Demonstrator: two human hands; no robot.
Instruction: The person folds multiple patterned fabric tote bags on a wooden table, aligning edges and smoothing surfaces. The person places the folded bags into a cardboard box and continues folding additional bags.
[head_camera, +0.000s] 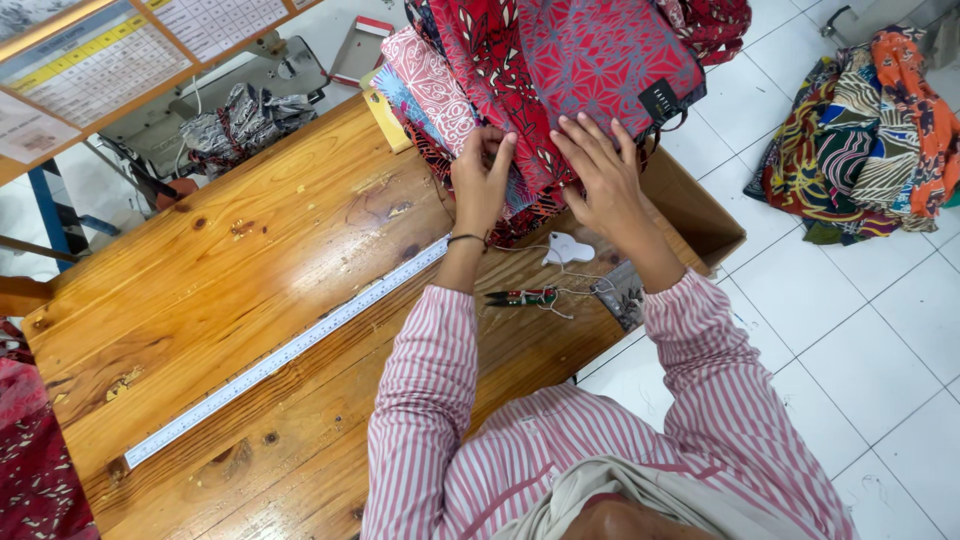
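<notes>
A stack of folded patterned fabrics (560, 70), mostly red with a pink and a blue layer, rests at the far end of a wooden table (250, 270). My left hand (480, 180) pinches the edge of the lower layers. My right hand (600, 170) lies flat on the red top piece, next to its black label (662, 100). Just below my wrists lie small thread snips (522, 297) and a white piece of tailor's chalk (567, 249).
A long metal ruler (290, 352) runs diagonally across the table. A sewing machine with grey fabric (240, 120) stands behind it. A heap of colourful cloth (870, 140) lies on the white tiled floor at right. Printed charts (90, 70) hang at top left.
</notes>
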